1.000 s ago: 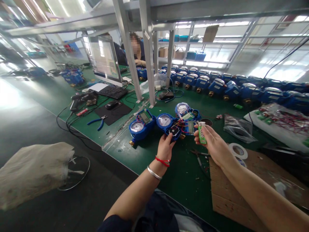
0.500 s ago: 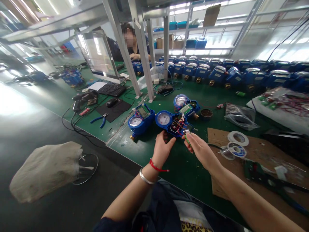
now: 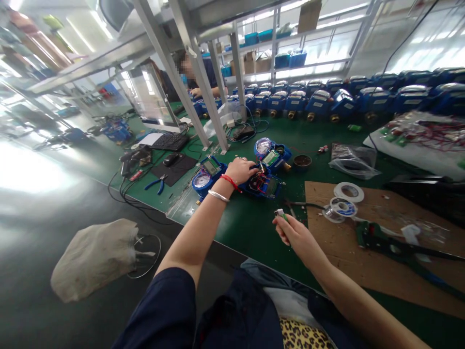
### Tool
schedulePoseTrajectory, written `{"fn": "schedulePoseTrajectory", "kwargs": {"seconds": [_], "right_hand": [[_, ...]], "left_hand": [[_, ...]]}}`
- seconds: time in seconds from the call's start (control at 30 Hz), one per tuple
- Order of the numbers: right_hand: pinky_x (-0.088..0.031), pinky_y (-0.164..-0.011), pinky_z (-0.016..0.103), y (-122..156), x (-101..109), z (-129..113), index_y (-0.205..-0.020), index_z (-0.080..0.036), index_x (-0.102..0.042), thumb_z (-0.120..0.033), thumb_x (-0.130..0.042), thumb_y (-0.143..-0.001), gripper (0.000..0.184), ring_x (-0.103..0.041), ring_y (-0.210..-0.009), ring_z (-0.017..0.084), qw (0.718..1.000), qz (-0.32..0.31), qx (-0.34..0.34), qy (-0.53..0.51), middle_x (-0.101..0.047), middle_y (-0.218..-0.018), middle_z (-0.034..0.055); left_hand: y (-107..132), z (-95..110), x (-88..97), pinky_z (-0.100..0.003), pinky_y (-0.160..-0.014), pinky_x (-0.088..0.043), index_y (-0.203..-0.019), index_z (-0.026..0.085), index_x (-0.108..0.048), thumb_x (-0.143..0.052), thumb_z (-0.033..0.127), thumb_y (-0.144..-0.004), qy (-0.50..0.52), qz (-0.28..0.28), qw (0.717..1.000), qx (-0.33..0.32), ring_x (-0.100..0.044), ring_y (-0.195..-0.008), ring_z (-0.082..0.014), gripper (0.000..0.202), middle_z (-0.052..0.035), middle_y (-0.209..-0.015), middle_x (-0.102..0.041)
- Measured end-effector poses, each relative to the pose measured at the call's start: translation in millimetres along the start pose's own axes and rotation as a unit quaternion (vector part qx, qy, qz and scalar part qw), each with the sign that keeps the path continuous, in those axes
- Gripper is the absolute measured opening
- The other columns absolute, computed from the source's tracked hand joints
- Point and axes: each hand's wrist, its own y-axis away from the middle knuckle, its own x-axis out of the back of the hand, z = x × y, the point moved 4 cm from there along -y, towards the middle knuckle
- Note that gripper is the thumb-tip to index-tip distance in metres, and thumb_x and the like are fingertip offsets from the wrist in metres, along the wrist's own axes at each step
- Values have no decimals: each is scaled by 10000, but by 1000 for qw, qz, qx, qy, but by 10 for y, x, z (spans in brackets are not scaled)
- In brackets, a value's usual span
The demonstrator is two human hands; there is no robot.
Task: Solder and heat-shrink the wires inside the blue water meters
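My left hand rests on an opened blue water meter on the green bench, fingers curled over its top among red and black wires. Two more blue meters lie beside it, one to the left and one just behind. My right hand is nearer me, closed round a small green battery with a white tip. Just beyond that hand lie pliers on the mat.
A cardboard sheet at the right carries a solder spool and a tape roll. A long row of blue meters lines the back. Keyboard, monitor and metal frame posts stand left; another person sits behind them.
My left hand moved from the meter's near edge up onto its top. My right hand drew back toward me with the green battery. The view tilted down and left.
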Motion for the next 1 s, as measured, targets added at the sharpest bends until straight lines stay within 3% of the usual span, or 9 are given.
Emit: {"fn": "schedulePoseTrajectory", "kwargs": {"seconds": [0.2,0.37,0.53,0.8,1.0], "right_hand": [[-292,-460,237,134,13,91,-897,-186,-534,-603,-458,-873,425,-385,-514,97,997,-5,-2,-74,-440,-640,-29],[-284,-455,234,223,-10,109,-879,-185,-534,-606,-475,-865,426,-385,-505,94,995,-13,7,-96,-436,-622,-30],[-285,-447,231,301,27,143,-863,-180,-552,-611,-512,-841,433,-387,-500,89,991,-8,3,-130,-464,-630,-19],[-292,-449,237,309,150,156,-854,-188,-545,-601,-507,-848,415,-401,-507,99,990,13,4,-141,-460,-627,-20],[-309,-454,234,295,266,98,-840,-189,-542,-591,-514,-846,403,-406,-506,95,989,20,8,-147,-473,-632,-16]], "left_hand": [[-36,-2,84,-259,-878,-387,-948,201,-743,-577,456,-848,5,-64,998,-25,-595,-966,-220,321,-81,-987,-699],[-55,-22,63,-248,-823,-395,-1022,236,-725,-550,458,-862,-3,-91,996,5,-610,-919,-208,325,-57,-1002,-709],[-160,-14,44,-234,-705,-392,-960,199,-735,-483,515,-876,-19,-107,993,41,-598,-815,-186,412,-69,-929,-710],[-284,326,63,-244,-612,-374,-755,160,-722,-468,532,-859,-6,-146,988,54,-556,-633,-161,462,-46,-662,-644],[-282,548,15,-267,-669,-404,-707,137,-699,-460,530,-863,6,-157,985,77,-612,-716,-212,485,-99,-740,-680]]}}
